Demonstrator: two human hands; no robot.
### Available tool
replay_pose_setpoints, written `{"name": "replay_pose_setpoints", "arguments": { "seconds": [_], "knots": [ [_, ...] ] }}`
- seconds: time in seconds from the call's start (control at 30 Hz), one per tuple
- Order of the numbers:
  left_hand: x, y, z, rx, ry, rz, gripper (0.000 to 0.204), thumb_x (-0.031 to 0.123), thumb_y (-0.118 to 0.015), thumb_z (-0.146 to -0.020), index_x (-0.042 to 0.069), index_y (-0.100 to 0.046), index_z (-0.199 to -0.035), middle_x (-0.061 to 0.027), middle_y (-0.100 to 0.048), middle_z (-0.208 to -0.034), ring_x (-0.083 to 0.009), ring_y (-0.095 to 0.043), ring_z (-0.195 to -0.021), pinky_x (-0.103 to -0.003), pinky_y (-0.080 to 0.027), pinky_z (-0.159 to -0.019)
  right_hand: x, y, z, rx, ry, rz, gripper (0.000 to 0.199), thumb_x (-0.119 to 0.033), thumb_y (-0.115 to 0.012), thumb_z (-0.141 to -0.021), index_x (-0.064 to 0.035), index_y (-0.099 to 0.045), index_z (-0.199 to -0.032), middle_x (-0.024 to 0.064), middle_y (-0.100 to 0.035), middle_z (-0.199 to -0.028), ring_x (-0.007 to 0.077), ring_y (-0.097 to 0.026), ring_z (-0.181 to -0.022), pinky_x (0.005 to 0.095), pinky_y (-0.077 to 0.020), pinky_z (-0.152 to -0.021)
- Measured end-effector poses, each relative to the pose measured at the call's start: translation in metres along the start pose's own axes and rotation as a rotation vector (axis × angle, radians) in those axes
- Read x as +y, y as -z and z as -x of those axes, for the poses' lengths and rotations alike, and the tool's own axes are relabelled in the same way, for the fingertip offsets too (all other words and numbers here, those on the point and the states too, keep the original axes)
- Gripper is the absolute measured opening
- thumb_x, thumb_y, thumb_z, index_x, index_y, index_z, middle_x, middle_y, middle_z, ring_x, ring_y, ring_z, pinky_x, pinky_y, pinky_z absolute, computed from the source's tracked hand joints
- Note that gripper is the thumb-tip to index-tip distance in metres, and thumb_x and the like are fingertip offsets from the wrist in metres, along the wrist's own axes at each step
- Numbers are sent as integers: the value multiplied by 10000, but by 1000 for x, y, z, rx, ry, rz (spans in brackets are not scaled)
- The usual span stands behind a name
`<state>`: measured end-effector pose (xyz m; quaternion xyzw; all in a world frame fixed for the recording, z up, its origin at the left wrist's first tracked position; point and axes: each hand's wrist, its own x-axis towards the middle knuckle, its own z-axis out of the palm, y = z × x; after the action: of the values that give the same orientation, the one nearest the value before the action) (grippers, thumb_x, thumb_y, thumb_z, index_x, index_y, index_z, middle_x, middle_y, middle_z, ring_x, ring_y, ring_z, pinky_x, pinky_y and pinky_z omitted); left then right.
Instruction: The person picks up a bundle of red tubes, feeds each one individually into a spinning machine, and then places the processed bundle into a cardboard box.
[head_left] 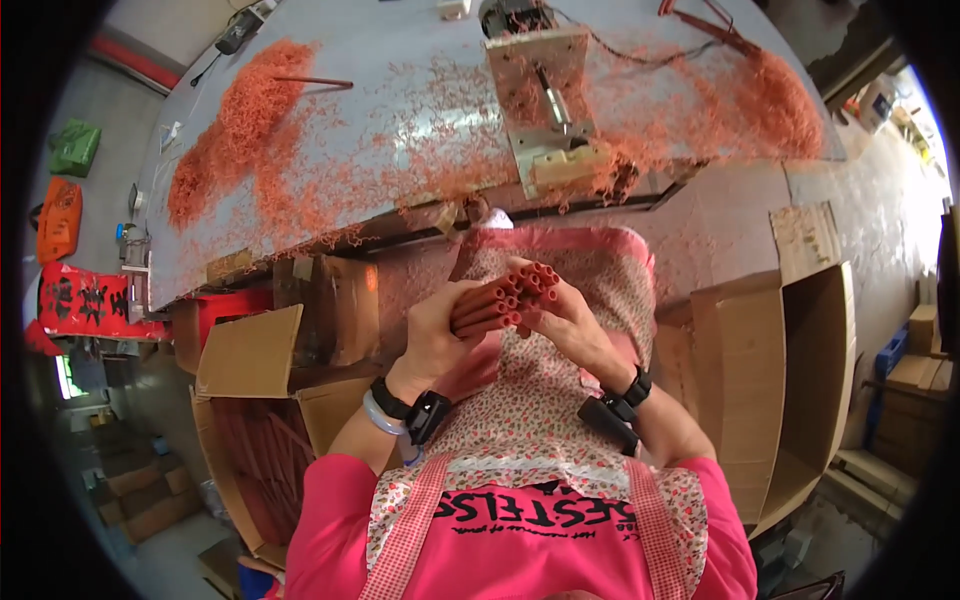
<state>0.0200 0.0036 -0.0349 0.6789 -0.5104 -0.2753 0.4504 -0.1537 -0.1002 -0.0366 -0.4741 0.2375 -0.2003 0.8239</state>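
**Holding a bundle of red tubes over the lap**

Sitting at the grey table (400, 90), the person held a bundle of short red-orange paper tubes (505, 297) in both hands, just above a floral-patterned apron (530, 400) spread over the lap. The left hand (437, 330) cupped the bundle from below and from the side, its fingers (462, 296) closed round the lengths of the tubes. The right hand (565, 318) met the bundle at its open ends, fingers curled against the tube mouths and clamped there. The tubes lay roughly level, ends pointing towards the right hand, well below the table edge.

Each wrist carried a black strap with a small dark device; the left wrist also had a pale bangle (383, 415).

Across the table lay heaps of curly orange-red shavings (235, 130), thickest at the left and at the far right. In the middle of the far edge stood a small metal machine on a pale plate (545, 100), with a rod running through it and wires trailing behind.

To the person's left stood an open brown cardboard box (250, 350) with long red sticks inside. To the right stood a larger open cardboard box (800, 370), its inside not fully visible.
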Motion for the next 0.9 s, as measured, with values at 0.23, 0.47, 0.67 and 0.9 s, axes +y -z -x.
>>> {"name": "replay_pose_setpoints", "arguments": {
  "seconds": [0.23, 0.47, 0.67, 0.9],
  "knots": [
    [-4, 2, 14, -42, -36, -215, 370, 10, -693, -696, 5, -579, -1047, -90, -650, -871, -159, -654, -774, -246, -515, -658, 21, 6, -6, -150, 12, 109, 372, -112, -556, -907, -10, -488, -1259, -10, -576, -992, 68, -496, -828, 240, -445, -721],
    [-1, 1, 26, -62, 40, -234, 421, 86, -752, -689, 48, -583, -1073, -125, -663, -896, -238, -679, -782, -290, -538, -671, 24, 5, -1, -190, -103, 42, 315, -136, -572, -909, -19, -518, -1196, -2, -593, -986, 75, -519, -856, 249, -459, -755],
    [13, -1, 27, -212, 274, -77, 499, 45, -748, -692, 1, -537, -1142, -101, -641, -1018, -153, -621, -914, -283, -487, -801, 21, 14, 4, -153, 57, 84, 356, -251, -590, -911, -30, -525, -1182, 9, -610, -970, 93, -536, -826, 275, -475, -741],
    [4, -8, 39, -326, 359, 133, 505, 73, -735, -692, 13, -532, -1150, -111, -646, -982, -169, -626, -903, -289, -477, -812, 10, 29, 12, -190, 98, 196, 420, -350, -590, -900, -20, -531, -1153, 42, -618, -894, 112, -544, -776, 290, -481, -708]
  ]
}}
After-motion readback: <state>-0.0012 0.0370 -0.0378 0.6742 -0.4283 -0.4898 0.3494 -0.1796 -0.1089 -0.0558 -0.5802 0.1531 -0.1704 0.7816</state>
